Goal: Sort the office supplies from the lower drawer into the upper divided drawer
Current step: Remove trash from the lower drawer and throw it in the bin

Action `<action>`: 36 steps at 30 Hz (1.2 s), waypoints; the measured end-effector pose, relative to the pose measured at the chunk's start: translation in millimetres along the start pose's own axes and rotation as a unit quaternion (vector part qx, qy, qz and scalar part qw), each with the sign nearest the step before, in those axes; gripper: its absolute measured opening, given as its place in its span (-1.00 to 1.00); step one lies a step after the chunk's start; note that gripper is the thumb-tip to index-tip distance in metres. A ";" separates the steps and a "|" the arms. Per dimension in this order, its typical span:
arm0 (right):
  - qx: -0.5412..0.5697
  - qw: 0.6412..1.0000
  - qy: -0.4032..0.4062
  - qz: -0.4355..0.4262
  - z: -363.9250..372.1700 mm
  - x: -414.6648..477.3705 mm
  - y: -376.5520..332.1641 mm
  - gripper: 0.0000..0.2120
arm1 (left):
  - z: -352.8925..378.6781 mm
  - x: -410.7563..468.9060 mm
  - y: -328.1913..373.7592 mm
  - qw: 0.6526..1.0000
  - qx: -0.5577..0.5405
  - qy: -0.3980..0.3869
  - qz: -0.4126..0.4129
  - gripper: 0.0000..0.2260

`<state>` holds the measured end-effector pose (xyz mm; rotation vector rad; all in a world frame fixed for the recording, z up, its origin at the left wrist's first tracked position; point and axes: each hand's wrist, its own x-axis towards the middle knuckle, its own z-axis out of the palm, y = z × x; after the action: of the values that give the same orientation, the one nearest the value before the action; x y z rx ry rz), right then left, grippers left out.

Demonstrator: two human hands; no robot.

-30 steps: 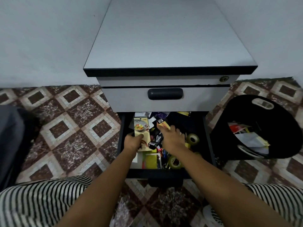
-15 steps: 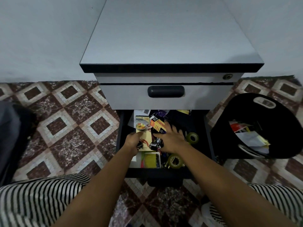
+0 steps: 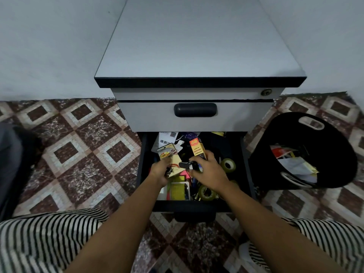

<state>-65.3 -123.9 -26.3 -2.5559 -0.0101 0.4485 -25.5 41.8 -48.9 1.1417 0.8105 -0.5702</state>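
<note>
Two hands are down in the open lower drawer (image 3: 144,154), centre of the frame, and both now have something. Starting on the left: the left hand (image 3: 158,173) has fingers and thumb clamped on a cream card packet (image 3: 171,157). That packet is tipped up on a slant now, where a second ago it lay flatter on the heap. Just right of it sits a small black clip (image 3: 186,165), touching the right thumb; whether it is actually being held, I cannot tell.

Then the big change: the orange box (image 3: 197,147), lying loose by the fingertips a moment back, is standing up out of the pile. The right hand (image 3: 209,171) is curled round its lower end. Further right, a roll of tape (image 3: 228,164) lies untouched in the drawer, with a second roll (image 3: 205,193) near the front edge. At the far right of the frame a black basket (image 3: 338,158) holds papers.

So two supplies are picked, by my reading, but the upper drawer (image 3: 149,119) just above is shut, its handle (image 3: 195,109) untouched. It has to be pulled open before either item can reach a compartment, and both hands are full.
</note>
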 end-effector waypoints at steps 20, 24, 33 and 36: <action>0.341 0.887 0.031 0.310 -4.3 31.3 -20.9 -0.72 | -2.5 -1.4 -8.3 0.996 0.072 -0.050 -0.010 -0.88; 0.353 0.882 0.011 0.311 -5.4 32.7 -28.8 -0.57 | -9.1 -3.5 -7.6 0.996 0.068 -0.062 -0.002 -0.91; 0.345 0.898 0.005 0.274 -10.3 23.2 -27.8 -0.47 | -13.3 -21.2 2.5 0.992 0.043 -0.116 0.015 -0.71; 0.370 0.892 0.019 0.259 -20.9 8.1 -24.0 -0.59 | -10.7 -29.3 3.2 0.989 0.062 -0.133 0.008 -0.88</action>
<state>-49.0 -113.3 0.1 -1.7762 0.7310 0.4768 -43.3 52.9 -25.6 1.1548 0.5405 -0.7506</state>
